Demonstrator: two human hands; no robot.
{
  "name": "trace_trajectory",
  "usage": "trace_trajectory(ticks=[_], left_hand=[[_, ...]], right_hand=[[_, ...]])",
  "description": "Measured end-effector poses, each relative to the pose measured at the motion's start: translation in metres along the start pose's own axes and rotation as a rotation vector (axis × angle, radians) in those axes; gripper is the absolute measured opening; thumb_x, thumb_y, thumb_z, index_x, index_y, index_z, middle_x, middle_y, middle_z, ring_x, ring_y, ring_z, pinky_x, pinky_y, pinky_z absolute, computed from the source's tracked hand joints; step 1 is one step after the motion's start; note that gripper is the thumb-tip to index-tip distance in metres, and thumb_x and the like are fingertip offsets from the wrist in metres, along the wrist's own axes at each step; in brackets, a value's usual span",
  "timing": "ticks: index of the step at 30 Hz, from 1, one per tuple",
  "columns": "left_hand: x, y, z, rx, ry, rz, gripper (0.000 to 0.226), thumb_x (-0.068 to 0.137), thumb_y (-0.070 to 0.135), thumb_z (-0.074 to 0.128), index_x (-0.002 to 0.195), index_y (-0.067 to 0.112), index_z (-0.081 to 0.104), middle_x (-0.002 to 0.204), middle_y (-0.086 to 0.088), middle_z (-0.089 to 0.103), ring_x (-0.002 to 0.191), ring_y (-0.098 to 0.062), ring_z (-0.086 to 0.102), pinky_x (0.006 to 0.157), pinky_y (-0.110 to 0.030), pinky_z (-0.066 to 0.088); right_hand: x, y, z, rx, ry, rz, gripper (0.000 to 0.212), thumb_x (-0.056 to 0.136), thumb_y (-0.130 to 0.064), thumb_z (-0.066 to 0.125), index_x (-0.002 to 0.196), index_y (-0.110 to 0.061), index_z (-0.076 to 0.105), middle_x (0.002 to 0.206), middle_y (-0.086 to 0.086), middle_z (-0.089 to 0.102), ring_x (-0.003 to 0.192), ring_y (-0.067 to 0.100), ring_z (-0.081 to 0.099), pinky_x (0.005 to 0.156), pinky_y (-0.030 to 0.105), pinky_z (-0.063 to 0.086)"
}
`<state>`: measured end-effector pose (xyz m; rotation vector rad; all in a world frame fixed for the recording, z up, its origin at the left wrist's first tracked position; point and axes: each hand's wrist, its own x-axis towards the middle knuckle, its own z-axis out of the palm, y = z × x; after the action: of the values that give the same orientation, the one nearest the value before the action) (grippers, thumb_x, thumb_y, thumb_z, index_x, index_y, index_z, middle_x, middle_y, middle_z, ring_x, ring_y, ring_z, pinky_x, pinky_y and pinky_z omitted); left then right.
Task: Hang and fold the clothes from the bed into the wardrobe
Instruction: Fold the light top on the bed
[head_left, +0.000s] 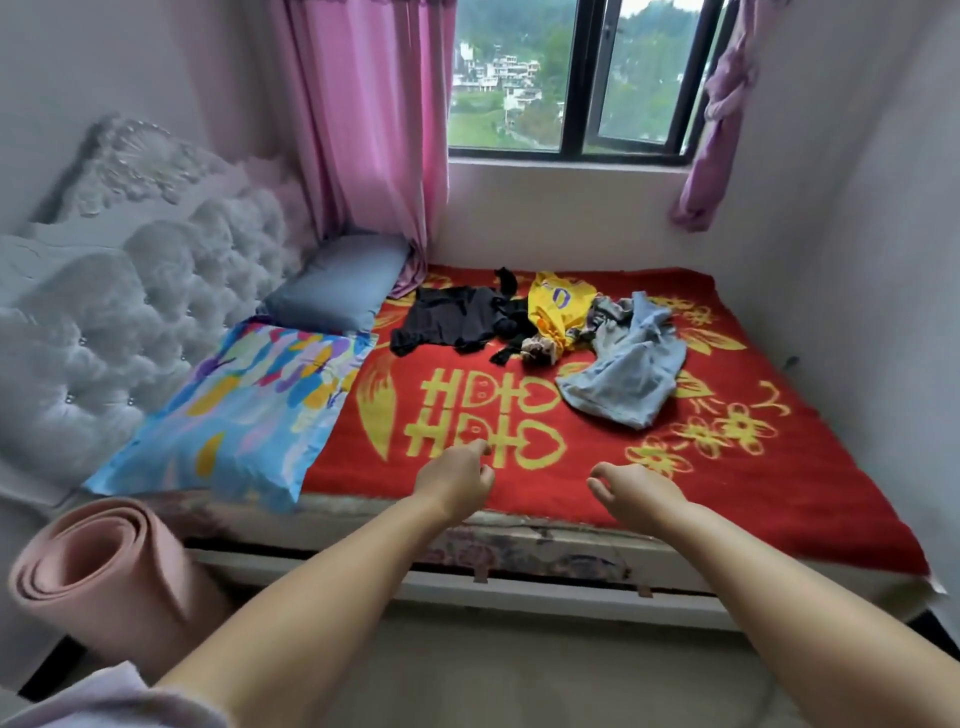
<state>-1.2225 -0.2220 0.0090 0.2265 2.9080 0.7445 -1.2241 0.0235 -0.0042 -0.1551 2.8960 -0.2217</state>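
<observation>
Two bare hands reached out over the near edge of the bed (519, 525), both empty. The left hand (457, 478) hung with its fingers loosely curled, holding nothing; the right hand (639, 488) was likewise relaxed, thumb and fingers slightly bent and apart. Well beyond them, toward the far edge of the red blanket (779, 493) under the window (571, 78), lay the clothes in a loose row: a black garment (452, 319) on the left, a yellow jersey (558, 306) touching it in the middle, and a light blue garment (628, 369) on the right, nearest the right hand. A patterned pillow (234, 410) and a grey-blue pillow (337, 286) lay along the headboard edge. A rolled pink mat (98, 566) stood by the near left corner.
</observation>
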Motion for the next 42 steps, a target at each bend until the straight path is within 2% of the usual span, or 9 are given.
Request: trace_trajectory(ticks=[7, 11, 16, 20, 25, 31, 34, 39, 42], left_hand=[[0.115, -0.038, -0.013, 0.021, -0.02, -0.008, 0.033, 0.098, 0.022, 0.04, 0.128, 0.014, 0.051, 0.081, -0.006, 0.066, 0.056, -0.02, 0.05, 0.048, -0.029, 0.032], [0.196, -0.044, -0.034, 0.052, -0.029, 0.014, 0.036, 0.097, 0.022, 0.04, 0.131, 0.015, 0.049, 0.082, -0.001, 0.065, 0.056, -0.019, 0.051, 0.047, -0.026, 0.032], [0.283, -0.036, -0.031, 0.078, -0.076, 0.066, 0.036, 0.098, 0.023, 0.04, 0.13, 0.014, 0.051, 0.1, -0.002, 0.064, 0.061, -0.013, 0.052, 0.046, -0.027, 0.033], [0.338, -0.027, 0.004, 0.087, -0.191, 0.065, 0.034, 0.097, 0.022, 0.038, 0.127, 0.014, 0.052, 0.097, -0.005, 0.065, 0.073, -0.024, 0.06, 0.049, -0.027, 0.036], [0.416, -0.014, 0.056, 0.05, -0.276, 0.036, 0.036, 0.097, 0.021, 0.037, 0.129, 0.014, 0.052, 0.095, -0.004, 0.065, 0.063, -0.019, 0.056, 0.044, -0.026, 0.03], [0.5, -0.027, 0.122, 0.043, -0.384, -0.115, 0.036, 0.098, 0.022, 0.036, 0.131, 0.015, 0.05, 0.102, -0.003, 0.066, 0.068, -0.023, 0.06, 0.047, -0.026, 0.035], [0.541, -0.046, 0.155, 0.051, -0.421, -0.163, 0.035, 0.097, 0.02, 0.036, 0.128, 0.014, 0.052, 0.091, 0.002, 0.064, 0.055, -0.013, 0.049, 0.049, -0.027, 0.038], [0.629, -0.081, 0.205, 0.101, -0.422, -0.147, 0.037, 0.096, 0.016, 0.037, 0.13, 0.014, 0.051, 0.09, -0.003, 0.065, 0.052, -0.011, 0.047, 0.044, -0.025, 0.033], [0.691, -0.1, 0.242, 0.099, -0.361, -0.103, 0.039, 0.096, 0.018, 0.04, 0.134, 0.016, 0.048, 0.108, -0.005, 0.064, 0.079, -0.02, 0.061, 0.056, -0.027, 0.038]], right_hand=[[0.108, -0.01, -0.01, 0.02, -0.001, -0.017, 0.039, 0.101, -0.043, 0.032, 0.128, -0.022, 0.052, 0.118, 0.006, 0.064, 0.101, 0.026, 0.061, 0.077, 0.036, 0.05], [0.175, 0.002, -0.034, 0.067, 0.019, 0.044, 0.038, 0.101, -0.042, 0.032, 0.125, -0.022, 0.053, 0.118, 0.004, 0.064, 0.101, 0.024, 0.061, 0.083, 0.039, 0.051], [0.231, 0.033, -0.036, 0.136, 0.023, 0.149, 0.036, 0.101, -0.041, 0.033, 0.122, -0.023, 0.056, 0.119, 0.001, 0.063, 0.106, 0.022, 0.06, 0.087, 0.037, 0.049], [0.27, 0.066, -0.015, 0.121, -0.06, 0.184, 0.036, 0.101, -0.043, 0.033, 0.125, -0.026, 0.053, 0.12, 0.002, 0.063, 0.107, 0.023, 0.06, 0.086, 0.035, 0.049], [0.35, 0.122, 0.004, 0.14, -0.131, 0.208, 0.035, 0.101, -0.042, 0.034, 0.125, -0.026, 0.054, 0.123, 0.002, 0.063, 0.111, 0.023, 0.059, 0.087, 0.034, 0.047], [0.464, 0.163, 0.055, 0.175, -0.308, 0.111, 0.034, 0.1, -0.04, 0.035, 0.125, -0.026, 0.053, 0.124, 0.007, 0.061, 0.113, 0.028, 0.058, 0.09, 0.036, 0.047], [0.518, 0.173, 0.086, 0.176, -0.373, 0.039, 0.035, 0.101, -0.037, 0.035, 0.127, -0.022, 0.053, 0.124, 0.007, 0.061, 0.113, 0.028, 0.057, 0.09, 0.037, 0.047], [0.607, 0.18, 0.147, 0.229, -0.327, -0.019, 0.032, 0.101, -0.029, 0.036, 0.121, -0.012, 0.054, 0.119, 0.009, 0.057, 0.111, 0.028, 0.056, 0.088, 0.039, 0.046], [0.652, 0.177, 0.2, 0.316, -0.25, -0.039, 0.036, 0.099, -0.023, 0.041, 0.132, -0.013, 0.049, 0.132, 0.009, 0.048, 0.123, 0.026, 0.046, 0.097, 0.037, 0.041]])
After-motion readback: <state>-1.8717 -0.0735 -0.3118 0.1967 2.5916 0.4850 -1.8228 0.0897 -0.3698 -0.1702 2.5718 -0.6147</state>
